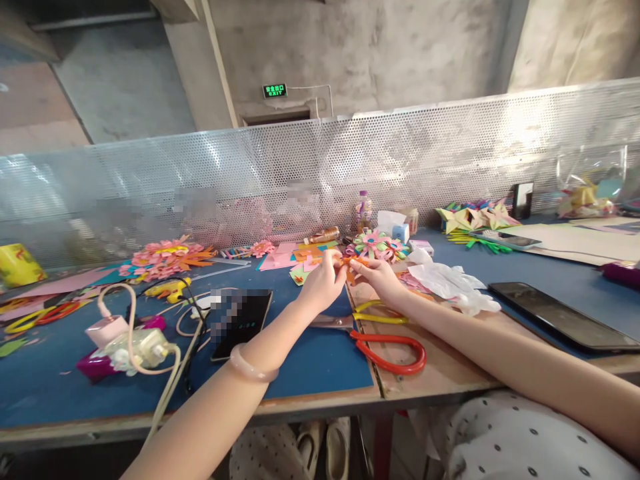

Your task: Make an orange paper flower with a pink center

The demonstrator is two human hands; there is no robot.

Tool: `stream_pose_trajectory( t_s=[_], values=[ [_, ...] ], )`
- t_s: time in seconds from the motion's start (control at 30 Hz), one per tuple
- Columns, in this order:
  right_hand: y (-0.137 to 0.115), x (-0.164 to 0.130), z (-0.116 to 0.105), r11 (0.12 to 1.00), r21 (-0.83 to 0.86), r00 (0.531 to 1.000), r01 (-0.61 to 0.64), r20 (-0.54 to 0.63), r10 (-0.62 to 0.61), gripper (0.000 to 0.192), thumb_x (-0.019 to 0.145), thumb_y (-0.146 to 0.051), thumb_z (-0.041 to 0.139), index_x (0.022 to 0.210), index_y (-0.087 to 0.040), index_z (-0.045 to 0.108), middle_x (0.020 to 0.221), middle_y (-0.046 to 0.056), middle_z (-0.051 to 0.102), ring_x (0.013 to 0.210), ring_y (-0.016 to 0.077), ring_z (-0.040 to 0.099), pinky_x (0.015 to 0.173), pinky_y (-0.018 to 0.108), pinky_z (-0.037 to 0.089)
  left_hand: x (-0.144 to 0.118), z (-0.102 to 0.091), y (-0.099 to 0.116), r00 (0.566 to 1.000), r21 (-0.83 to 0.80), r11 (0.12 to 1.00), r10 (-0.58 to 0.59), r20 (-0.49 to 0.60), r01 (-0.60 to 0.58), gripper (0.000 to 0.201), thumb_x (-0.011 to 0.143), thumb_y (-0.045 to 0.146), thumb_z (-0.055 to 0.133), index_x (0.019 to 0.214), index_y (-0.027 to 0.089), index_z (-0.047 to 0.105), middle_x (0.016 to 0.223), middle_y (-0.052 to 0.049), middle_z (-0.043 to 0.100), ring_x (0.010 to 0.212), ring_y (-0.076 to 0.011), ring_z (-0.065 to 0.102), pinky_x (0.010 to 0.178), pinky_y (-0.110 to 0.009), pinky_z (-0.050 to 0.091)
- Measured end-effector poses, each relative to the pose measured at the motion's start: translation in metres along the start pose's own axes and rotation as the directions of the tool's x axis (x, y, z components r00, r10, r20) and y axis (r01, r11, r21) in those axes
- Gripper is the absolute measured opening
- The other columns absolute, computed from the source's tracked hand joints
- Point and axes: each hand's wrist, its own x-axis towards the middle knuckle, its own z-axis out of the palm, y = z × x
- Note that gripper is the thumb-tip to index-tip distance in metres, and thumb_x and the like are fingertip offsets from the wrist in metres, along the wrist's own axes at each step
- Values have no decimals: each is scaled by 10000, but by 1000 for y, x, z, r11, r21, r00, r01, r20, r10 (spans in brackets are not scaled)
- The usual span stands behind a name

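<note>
My left hand (324,280) and my right hand (376,273) meet over the middle of the blue table mat (310,360), fingertips pinched together on a small orange paper piece (349,261). A pale bangle (250,365) sits on my left forearm. Just beyond my hands lies a pink and green paper flower (374,244). Red-handled scissors (387,347) and yellow-handled scissors (373,312) rest on the table below my right wrist.
A dark phone (240,323) lies left of my left arm, beside a charger with a cream cable (137,347). Another phone (560,315) lies at right. Pink paper flowers (167,257), white plastic wrap (445,280) and folded paper stars (475,215) sit before a perforated metal screen (450,147).
</note>
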Motion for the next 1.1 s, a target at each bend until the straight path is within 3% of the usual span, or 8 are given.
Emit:
stream_pose_trajectory(
  t_s=[0.1, 0.3, 0.57, 1.1],
  values=[
    [1, 0, -1, 1000, -13, 1000, -3, -16, 3, 235, 919, -341, 565, 921, -109, 607, 885, 33, 613, 778, 147, 604, 699, 311, 521, 0, -1, 0, 999, 24, 999, -35, 8, 34, 174, 897, 233, 416, 1055, 186, 360, 892, -87, 677, 838, -227, 666, 696, -339, 502],
    [-1, -1, -1, 999, -29, 999, 41, -34, -42, 204, 910, -308, 580, 960, -113, 614, 1025, 60, 608, 955, 194, 586, 857, 403, 480, -2, 1, 0, 994, 65, 995, -86, 67, 82, 152, 880, 338, 459, 913, 204, 396, 917, -115, 672, 849, -267, 665, 675, -362, 499],
    [0, 1, -3, 997, -71, 997, 43, -63, -48, 180, 901, -289, 593, 952, -117, 617, 1049, 62, 598, 985, 202, 570, 864, 407, 476, -3, 2, 0, 981, 59, 998, -36, 189, 25, 140, 934, 335, 361, 889, 218, 423, 856, -67, 673, 797, -230, 665, 643, -309, 470],
    [3, 0, -4, 990, -112, 994, -91, -74, 83, 270, 920, -375, 557, 946, -113, 617, 930, 45, 628, 854, 171, 609, 809, 375, 495, 0, 0, 4, 987, 107, 994, -43, 152, 27, 190, 936, 296, 346, 793, 222, 448, 661, -9, 603, 629, -197, 612, 536, -264, 370]
  ],
)
